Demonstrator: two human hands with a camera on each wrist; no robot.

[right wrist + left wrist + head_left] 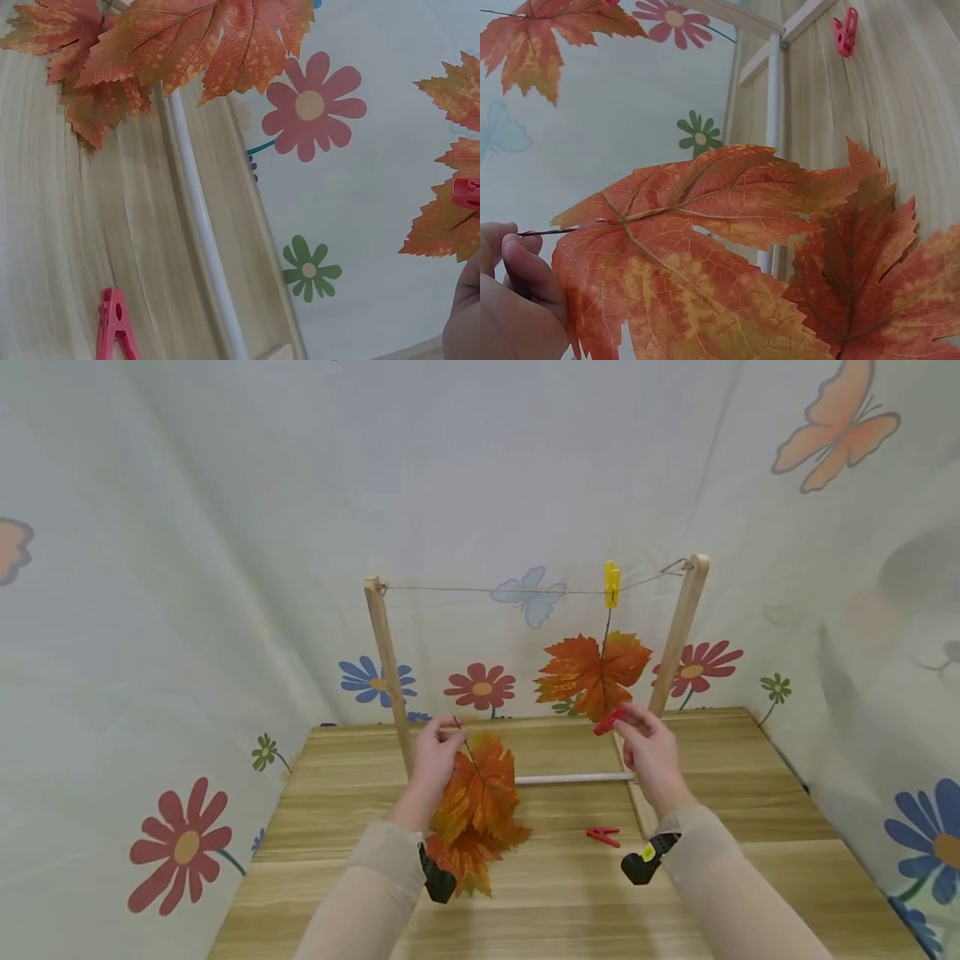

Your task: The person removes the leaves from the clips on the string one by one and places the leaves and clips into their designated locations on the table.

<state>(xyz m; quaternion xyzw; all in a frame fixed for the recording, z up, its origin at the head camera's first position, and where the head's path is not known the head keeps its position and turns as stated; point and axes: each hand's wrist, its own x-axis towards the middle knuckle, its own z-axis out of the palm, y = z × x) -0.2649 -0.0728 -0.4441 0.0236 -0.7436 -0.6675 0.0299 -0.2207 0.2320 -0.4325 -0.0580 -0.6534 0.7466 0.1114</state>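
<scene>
My left hand pinches the thin dark stem of an orange maple leaf, which hangs down in front of the wooden frame. A second orange leaf lies below it on the table. In my right hand a red clothespin is pinched between thumb and fingers, just under a hanging leaf. That leaf's stem is clipped to the string by a yellow clothespin. Another red clothespin lies on the table; the left wrist view shows this clothespin at the top right.
A string runs between two wooden posts, the left post and the right post. A white rod joins them low down. The wooden table meets a flower-printed cloth backdrop.
</scene>
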